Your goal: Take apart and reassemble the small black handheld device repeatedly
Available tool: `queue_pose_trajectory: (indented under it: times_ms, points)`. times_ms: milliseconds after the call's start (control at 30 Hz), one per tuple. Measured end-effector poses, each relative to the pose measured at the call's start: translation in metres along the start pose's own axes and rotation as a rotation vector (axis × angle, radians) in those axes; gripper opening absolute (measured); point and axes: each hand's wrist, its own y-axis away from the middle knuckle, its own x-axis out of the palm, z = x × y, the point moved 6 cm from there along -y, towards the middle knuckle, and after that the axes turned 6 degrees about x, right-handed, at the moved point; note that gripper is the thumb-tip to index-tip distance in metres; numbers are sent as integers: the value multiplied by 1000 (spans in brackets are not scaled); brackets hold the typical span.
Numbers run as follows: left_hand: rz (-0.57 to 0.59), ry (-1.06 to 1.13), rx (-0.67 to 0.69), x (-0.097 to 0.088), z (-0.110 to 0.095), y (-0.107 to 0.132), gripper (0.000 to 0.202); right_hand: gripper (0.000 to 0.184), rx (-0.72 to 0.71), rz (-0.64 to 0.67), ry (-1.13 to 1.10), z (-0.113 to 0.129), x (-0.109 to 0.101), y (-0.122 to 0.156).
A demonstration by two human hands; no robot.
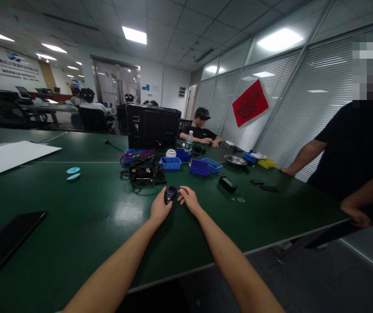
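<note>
My left hand (159, 209) is closed around a small black device (170, 194) with a bluish face, held just above the green table (85, 226). My right hand (189, 198) rests right beside it with curled fingers, its fingertips close to the device's right edge; whether it touches the device is unclear. Both forearms reach out from the near table edge. A black box (227, 184) with a green top lies to the right of my hands.
Blue bins (171, 163), a tangle of cables with a black unit (142, 173), a large black case (152, 126) and a metal bowl (235, 160) stand farther back. A dark phone (7, 241) lies at the near left. One person stands at the right, another sits at the far side.
</note>
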Motion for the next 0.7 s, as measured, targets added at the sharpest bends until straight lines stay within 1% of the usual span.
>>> queue_pose_trajectory:
  times_ms: [100,200,300,400,500,567,633,700]
  points:
    - [0,-8,-39,-2,3,2,64,31,-29,-113,-12,0,-13,-4]
    - [1,-17,-63,-7,4,4,65,26,-52,-192,-8,2,-22,-5]
    - [6,-28,-89,-15,5,8,67,24,-53,-217,-10,2,-27,-5]
    - [13,-53,-123,-28,10,14,68,21,-42,-211,0,2,-27,-5]
    - [14,-88,-160,-48,20,22,68,21,-29,-202,11,2,-27,-4]
    - [7,-124,-191,-65,29,27,67,21,-15,-193,9,2,-26,-3]
    - [-13,-166,-230,-86,39,32,67,21,-1,-186,3,1,-26,-3]
    - [-43,-205,-268,-111,51,36,67,21,2,-182,4,1,-26,-2]
